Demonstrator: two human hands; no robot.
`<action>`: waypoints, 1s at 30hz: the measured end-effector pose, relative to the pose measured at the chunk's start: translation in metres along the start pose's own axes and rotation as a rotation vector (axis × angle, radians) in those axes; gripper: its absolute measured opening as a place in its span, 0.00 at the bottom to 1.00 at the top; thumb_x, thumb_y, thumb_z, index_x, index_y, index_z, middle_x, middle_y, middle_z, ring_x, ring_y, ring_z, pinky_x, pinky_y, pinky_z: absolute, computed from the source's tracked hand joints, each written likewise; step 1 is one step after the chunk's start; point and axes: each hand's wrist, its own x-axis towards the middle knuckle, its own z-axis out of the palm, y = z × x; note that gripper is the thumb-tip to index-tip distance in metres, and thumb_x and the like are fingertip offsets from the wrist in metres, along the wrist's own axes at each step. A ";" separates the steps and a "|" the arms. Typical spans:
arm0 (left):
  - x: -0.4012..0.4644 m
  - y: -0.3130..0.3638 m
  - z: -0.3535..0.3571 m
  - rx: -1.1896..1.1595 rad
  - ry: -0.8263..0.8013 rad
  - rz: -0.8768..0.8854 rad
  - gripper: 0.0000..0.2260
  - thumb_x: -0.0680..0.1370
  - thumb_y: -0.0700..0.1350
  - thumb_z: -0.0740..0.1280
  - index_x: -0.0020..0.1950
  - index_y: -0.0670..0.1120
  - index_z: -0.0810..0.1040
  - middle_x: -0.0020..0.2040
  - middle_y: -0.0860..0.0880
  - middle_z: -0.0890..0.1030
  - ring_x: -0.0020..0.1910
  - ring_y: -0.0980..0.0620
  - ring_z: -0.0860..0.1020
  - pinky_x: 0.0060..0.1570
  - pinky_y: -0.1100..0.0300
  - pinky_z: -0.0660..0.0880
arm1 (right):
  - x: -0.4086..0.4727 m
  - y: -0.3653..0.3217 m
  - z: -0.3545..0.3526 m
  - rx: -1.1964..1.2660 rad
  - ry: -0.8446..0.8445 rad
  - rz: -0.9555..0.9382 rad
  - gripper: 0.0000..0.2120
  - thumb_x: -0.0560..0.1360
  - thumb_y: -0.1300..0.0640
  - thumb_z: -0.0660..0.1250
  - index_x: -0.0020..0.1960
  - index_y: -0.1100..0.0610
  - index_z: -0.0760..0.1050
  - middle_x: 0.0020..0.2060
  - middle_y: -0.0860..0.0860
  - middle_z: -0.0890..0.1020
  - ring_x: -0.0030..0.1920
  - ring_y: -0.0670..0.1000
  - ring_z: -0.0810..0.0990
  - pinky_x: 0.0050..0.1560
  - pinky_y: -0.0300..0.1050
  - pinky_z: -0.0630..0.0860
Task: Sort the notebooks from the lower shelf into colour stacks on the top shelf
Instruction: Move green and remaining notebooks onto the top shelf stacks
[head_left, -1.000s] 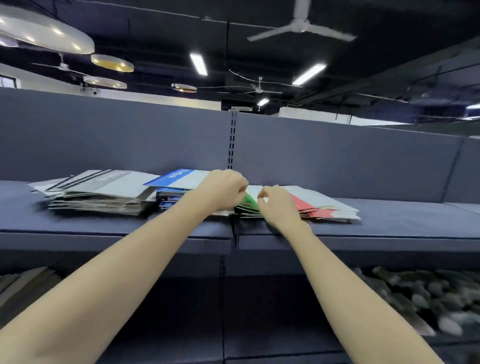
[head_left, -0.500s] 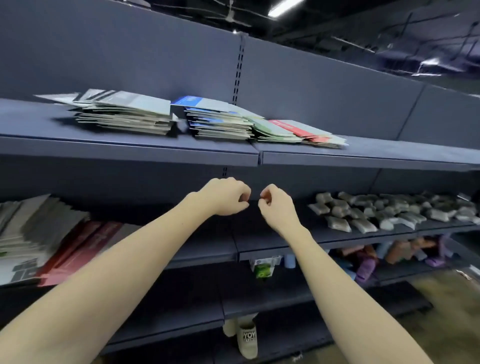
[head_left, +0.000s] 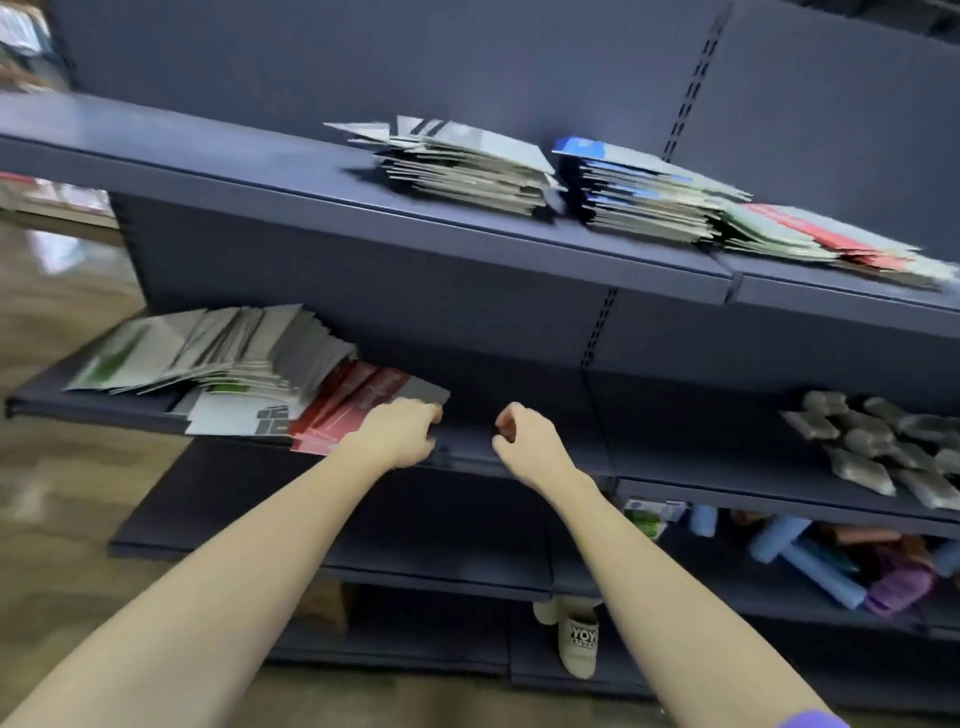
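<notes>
1. Left hand (head_left: 397, 434) — its fingers (head_left: 426, 415) are curled at the near right corner of the red notebooks (head_left: 353, 402) on the lower shelf (head_left: 93, 408). The blur leaves it unclear whether they already pinch a cover or only touch it; no notebook is lifted.
2. Right hand (head_left: 524, 434) — loosely clenched, grasping nothing, hanging in front of the shelf edge a little to the right of the left hand and apart from every notebook.
3. Governing relation: the red notebooks lie directly at and to the left of the left fingers, with their long axis running away from the person and slanting toward the back right of the shelf. The left hand is clearly the nearer one; the right hand would have to cross leftward to reach them.
4. Further left on the same shelf, a fanned pile of grey and green notebooks (head_left: 208, 353) leans over the red ones, and a white notebook with dark lettering (head_left: 244, 415) lies flat just beside them.
5. Destination — the top shelf (head_left: 260, 166) lies above and to the right of the hands. It carries a grey stack (head_left: 467, 166), a blue stack (head_left: 639, 192) just beside it, and a lower green-and-red spread (head_left: 815, 241) at the right.
6. Judgement: the red spread is the likely target, so the carry would run up and rightward.
</notes>
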 end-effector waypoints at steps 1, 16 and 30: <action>-0.001 -0.011 0.004 -0.007 -0.004 -0.028 0.15 0.79 0.47 0.61 0.66 0.48 0.73 0.63 0.44 0.76 0.61 0.41 0.74 0.50 0.52 0.70 | 0.004 -0.005 0.008 0.002 -0.033 -0.011 0.11 0.78 0.56 0.64 0.60 0.55 0.73 0.55 0.51 0.77 0.53 0.52 0.77 0.58 0.50 0.76; 0.003 -0.109 0.017 -0.078 -0.068 -0.408 0.21 0.80 0.57 0.63 0.71 0.51 0.68 0.69 0.44 0.67 0.68 0.37 0.64 0.62 0.42 0.70 | 0.102 -0.066 0.097 -0.078 -0.249 -0.172 0.16 0.79 0.52 0.62 0.61 0.61 0.72 0.59 0.61 0.75 0.59 0.62 0.74 0.57 0.52 0.75; 0.044 -0.081 0.021 0.046 -0.121 -0.354 0.24 0.80 0.59 0.61 0.72 0.49 0.67 0.69 0.37 0.68 0.65 0.33 0.68 0.61 0.43 0.71 | 0.122 -0.058 0.101 -0.207 -0.255 -0.063 0.21 0.80 0.51 0.60 0.71 0.53 0.66 0.70 0.55 0.69 0.68 0.61 0.69 0.65 0.55 0.70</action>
